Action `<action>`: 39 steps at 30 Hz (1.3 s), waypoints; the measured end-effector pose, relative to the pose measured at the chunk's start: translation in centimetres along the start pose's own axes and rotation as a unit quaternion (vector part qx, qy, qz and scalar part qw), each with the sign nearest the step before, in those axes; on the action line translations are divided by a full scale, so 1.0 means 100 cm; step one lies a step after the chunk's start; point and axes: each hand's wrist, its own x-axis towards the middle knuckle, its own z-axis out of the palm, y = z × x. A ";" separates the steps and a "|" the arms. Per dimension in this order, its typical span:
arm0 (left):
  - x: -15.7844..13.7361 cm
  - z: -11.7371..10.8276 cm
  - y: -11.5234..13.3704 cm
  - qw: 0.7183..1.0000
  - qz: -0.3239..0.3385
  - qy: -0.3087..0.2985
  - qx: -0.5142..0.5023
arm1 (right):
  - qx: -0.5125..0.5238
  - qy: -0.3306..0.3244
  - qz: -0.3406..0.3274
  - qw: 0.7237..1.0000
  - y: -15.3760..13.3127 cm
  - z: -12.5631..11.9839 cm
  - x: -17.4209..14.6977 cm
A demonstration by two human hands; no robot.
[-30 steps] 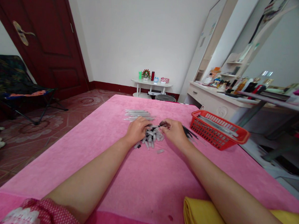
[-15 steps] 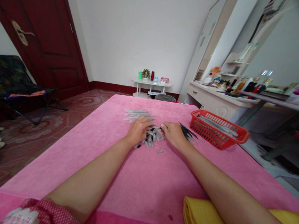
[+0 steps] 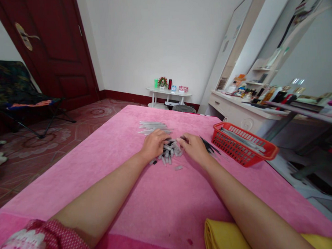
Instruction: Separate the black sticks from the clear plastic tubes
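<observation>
My left hand (image 3: 155, 144) is at the left edge of a pile of small clear and black pen caps (image 3: 171, 153), its fingers curled inward. What those fingers hold is hidden behind the hand. On the pile's right side is my right hand (image 3: 195, 147), thumb and forefinger pinched together over the caps; anything between them is too small to make out. Several clear pen barrels (image 3: 152, 126) lie side by side just beyond my left hand. Thin black pen refills (image 3: 210, 145) lie to the right of my right hand. One loose clear cap (image 3: 178, 168) sits nearer to me.
A red plastic basket (image 3: 242, 150) holding long clear pieces stands at the table's right edge. Folded yellow cloth (image 3: 224, 235) lies under my right forearm. The pink cloth (image 3: 147, 209) covers the table. Behind are a low white stand (image 3: 168, 91) and a dressing table at right.
My right hand has shifted slightly, with its thumb and forefinger moving over the caps. The left hand stays almost in place at the pile.
</observation>
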 end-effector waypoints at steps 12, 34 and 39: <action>0.000 0.001 -0.002 1.000 -0.006 0.005 -0.007 | 0.004 0.014 -0.010 1.000 0.000 -0.002 0.001; -0.001 0.001 -0.002 1.000 0.012 -0.006 -0.001 | -0.027 -0.008 -0.005 1.000 0.003 0.000 0.000; -0.001 0.001 -0.003 1.000 0.003 0.006 -0.009 | -0.001 0.004 -0.017 1.000 0.004 0.000 0.001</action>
